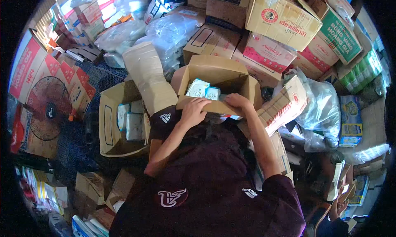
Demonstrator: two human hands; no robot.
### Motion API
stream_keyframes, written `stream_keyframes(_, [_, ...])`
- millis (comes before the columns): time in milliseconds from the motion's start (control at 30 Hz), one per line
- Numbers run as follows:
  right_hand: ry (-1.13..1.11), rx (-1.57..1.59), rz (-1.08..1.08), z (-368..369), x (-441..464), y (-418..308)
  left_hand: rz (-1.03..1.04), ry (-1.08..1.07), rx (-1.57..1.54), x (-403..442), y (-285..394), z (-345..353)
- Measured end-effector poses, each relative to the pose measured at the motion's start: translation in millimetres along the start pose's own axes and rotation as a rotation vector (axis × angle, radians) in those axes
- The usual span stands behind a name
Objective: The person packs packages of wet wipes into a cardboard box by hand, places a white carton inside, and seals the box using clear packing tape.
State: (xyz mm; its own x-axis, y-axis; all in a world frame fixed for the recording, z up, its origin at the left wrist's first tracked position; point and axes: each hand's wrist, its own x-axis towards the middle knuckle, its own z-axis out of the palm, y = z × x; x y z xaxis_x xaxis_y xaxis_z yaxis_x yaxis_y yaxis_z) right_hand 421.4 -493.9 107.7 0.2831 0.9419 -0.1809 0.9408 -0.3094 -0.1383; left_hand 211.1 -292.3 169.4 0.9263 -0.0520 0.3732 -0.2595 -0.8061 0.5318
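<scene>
An open cardboard box point(222, 68) stands in front of me, with several small white-and-teal packs point(199, 87) inside at its left. My left hand point(194, 112) is bent over the box's near rim at the left, its fingertips close to the packs. Over the same rim, farther right, my right hand point(240, 101) is closed with its fingers curled inward; what lies under them is partly hidden. To the left, a second open box point(108, 125) holds more flat packs point(135, 125) of the same look.
A fan point(50, 109) stands at the far left. Stacked cartons point(284, 20) and clear plastic bags point(175, 28) crowd the back. At right are a tilted carton point(284, 103) and a large bag point(319, 109). Another person's hand point(338, 208) shows at lower right.
</scene>
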Motion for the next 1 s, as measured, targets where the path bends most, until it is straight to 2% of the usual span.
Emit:
stream_keyframes(67, [-0.099, 0.086, 0.110, -3, 1, -1, 0.001, -0.018, 0.000, 1, -3, 1])
stream_keyframes(200, [-0.102, -0.042, 0.005, 6, 5, 6, -0.010, -0.018, 0.020, -1, -3, 2])
stream_keyframes(300, [-0.074, 0.132, 0.118, 15, 7, 11, -0.020, 0.008, 0.013, -1, 4, -2])
stream_keyframes(400, [-0.087, -0.066, -0.026, 3, 5, 4, 0.002, 0.039, 0.008, -1, 5, -2])
stream_keyframes(533, [-0.022, -0.028, -0.026, 21, 9, 15, -0.025, -0.052, 0.010, 0, 0, -1])
stream_keyframes(700, [-0.015, 0.004, -0.005, 35, 14, 24, -0.033, -0.044, 0.001, 0, 2, -2])
stream_keyframes(800, [0.011, 0.183, 0.093, 36, 13, 24, -0.024, -0.032, 0.017, -1, -1, 2])
stream_keyframes(900, [0.094, 0.151, -0.005, 82, 24, 60, -0.028, -0.039, 0.017, -1, 2, 0])
stream_keyframes(967, [0.043, 0.462, -0.361, 5, 21, 28, -0.038, -0.027, 0.026, 2, 2, -1])
stream_keyframes(1000, [-0.175, 0.771, -0.124, -9, 36, 29, -0.042, -0.016, 0.038, 1, 3, 1])
